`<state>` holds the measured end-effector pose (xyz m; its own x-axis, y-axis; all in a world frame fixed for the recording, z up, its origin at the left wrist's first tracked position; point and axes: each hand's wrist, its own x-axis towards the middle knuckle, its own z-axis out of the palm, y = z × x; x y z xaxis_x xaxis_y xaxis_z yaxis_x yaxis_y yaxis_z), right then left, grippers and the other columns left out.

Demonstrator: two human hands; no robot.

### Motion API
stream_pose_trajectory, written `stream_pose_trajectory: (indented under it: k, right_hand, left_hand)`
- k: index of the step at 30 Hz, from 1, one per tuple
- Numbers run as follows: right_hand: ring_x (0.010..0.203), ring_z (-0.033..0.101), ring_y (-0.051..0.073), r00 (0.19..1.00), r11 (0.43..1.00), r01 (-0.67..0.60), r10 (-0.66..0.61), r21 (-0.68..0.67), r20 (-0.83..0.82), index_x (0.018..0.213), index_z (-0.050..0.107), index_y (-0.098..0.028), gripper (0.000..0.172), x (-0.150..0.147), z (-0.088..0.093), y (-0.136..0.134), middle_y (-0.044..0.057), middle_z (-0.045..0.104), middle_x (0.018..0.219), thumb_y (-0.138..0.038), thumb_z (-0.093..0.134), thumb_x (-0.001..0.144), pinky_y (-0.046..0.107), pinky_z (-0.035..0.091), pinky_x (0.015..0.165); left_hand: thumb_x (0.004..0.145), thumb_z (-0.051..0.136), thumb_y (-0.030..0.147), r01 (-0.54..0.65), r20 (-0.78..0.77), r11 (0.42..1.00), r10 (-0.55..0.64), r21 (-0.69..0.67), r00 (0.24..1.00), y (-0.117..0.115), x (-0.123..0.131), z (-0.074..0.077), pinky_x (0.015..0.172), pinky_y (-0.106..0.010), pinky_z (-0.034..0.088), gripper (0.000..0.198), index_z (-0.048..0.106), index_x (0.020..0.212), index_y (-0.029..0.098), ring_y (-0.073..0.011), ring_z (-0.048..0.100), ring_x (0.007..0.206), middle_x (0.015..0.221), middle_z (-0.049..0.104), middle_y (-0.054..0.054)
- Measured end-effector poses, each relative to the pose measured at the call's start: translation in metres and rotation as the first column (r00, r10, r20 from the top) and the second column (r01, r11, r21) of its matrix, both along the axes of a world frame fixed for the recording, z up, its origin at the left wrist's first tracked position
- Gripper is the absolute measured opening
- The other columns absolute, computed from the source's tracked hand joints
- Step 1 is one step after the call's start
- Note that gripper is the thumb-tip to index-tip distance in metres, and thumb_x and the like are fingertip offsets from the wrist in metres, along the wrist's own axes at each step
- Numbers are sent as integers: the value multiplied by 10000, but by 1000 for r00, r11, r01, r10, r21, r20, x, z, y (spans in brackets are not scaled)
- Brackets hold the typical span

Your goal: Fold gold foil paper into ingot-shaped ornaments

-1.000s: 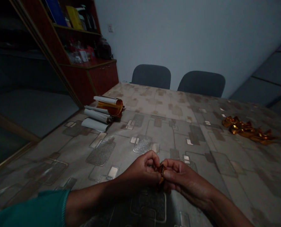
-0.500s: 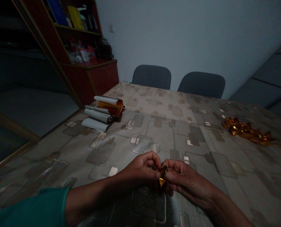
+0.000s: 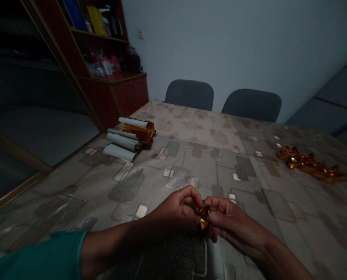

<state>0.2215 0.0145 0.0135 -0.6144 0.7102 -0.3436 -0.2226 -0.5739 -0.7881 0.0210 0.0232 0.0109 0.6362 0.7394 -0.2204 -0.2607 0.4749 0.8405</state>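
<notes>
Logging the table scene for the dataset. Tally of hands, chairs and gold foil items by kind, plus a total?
Hands (left hand, right hand): 2
Dark grey chairs: 2
Folded gold foil piece, pinched between the hands: 1
Crumpled gold foil heap: 1
White paper and gold foil bundle: 1
Total: 7

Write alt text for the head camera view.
The left hand and right hand pinch a small folded piece of gold foil above a patterned table cover. Rolled white paper and orange foil lie farther left, a crumpled gold strip lies right, and two dark chairs stand beyond.
</notes>
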Motion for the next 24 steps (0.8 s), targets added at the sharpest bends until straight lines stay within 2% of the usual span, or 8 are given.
stream_pose_trajectory:
  k: [5,10,15,19,24]
  right_hand:
    - [570,585,91,1000,1000,2,-2,26,6,835,652,-120,365,-4,1,-1,15,660,710,-381,870,703,201,454,546]
    - [560,594,99,1000,999,25,-25,33,12,808,650,-122,336,-6,1,-1,15,666,682,-361,865,710,214,454,547]
    - [566,608,96,1000,999,28,-28,26,-6,820,650,-122,320,-6,-1,-1,17,678,698,-345,858,723,205,456,542]
    - [578,618,89,999,999,35,-35,2,-19,836,649,-117,327,-6,-1,-2,17,681,715,-331,867,718,196,464,557]
    - [603,649,104,999,1000,31,-31,2,-23,848,649,-114,318,-7,-2,-3,25,686,733,-318,861,727,205,482,577]
  left_hand:
    - [641,844,305,-56,-16,998,56,-1,998,-1,4,-2,482,-170,453,396,523,830,168,-75,588,516,724,614,32]
    - [657,839,327,-110,-56,994,111,19,992,-6,8,3,456,-179,456,402,502,815,178,-70,565,467,681,615,42]
    - [655,850,401,-88,-60,996,90,25,994,-7,6,6,463,-172,431,453,495,827,179,-74,565,489,677,606,41]
    - [673,847,351,-66,-85,996,70,55,994,-6,5,3,447,-146,396,435,485,851,189,-54,541,484,694,590,54]
    - [693,836,329,-58,-81,996,63,64,995,-6,6,0,449,-147,418,420,468,838,189,-48,551,492,742,587,51]
